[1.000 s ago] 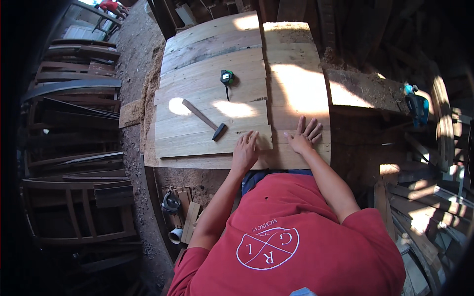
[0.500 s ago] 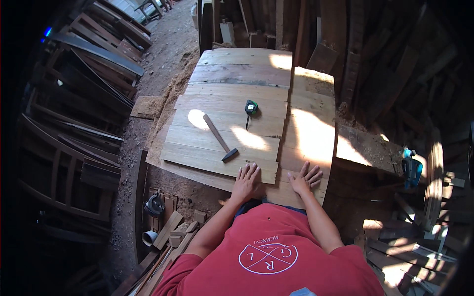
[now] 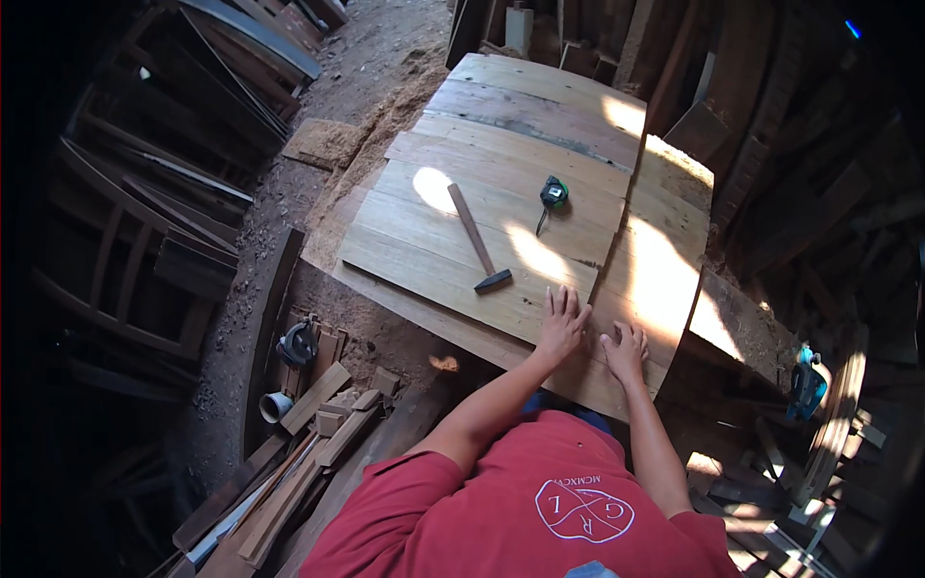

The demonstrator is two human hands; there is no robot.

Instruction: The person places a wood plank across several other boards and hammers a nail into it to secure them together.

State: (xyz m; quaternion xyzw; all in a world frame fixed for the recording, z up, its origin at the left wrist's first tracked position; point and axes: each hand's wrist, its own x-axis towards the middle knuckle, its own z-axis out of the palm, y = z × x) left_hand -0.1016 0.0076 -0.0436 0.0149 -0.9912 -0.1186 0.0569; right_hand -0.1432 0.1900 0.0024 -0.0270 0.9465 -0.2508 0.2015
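Observation:
Several wooden planks [image 3: 434, 246] lie side by side as a panel on a wider board surface [image 3: 631, 318]. My left hand [image 3: 563, 323] rests palm down near the panel's near right corner, fingers spread and holding nothing. Just right of it, my right hand [image 3: 625, 352] touches the lower board beside the panel's edge. Its fingers are slightly bent and apart, with nothing in them. A hammer [image 3: 470, 224] with a wooden handle lies on the planks, its dark head toward me. Beyond my left hand sits a black and green tape measure [image 3: 553, 192], a short bit of tape out.
On the right stands a teal power tool [image 3: 807, 383] near stacked strips. Wood offcuts [image 3: 332, 424], a white cup-like piece [image 3: 276, 407] and a dark power tool [image 3: 299, 344] lie at the lower left. Timber frames [image 3: 145, 260] lean at the left; sawdust covers the ground.
The view has turned, shifting the panel in the picture. My hands have come closer together at the panel's right edge, and my right fingers are more bent. Hammer and tape measure stay on the planks.

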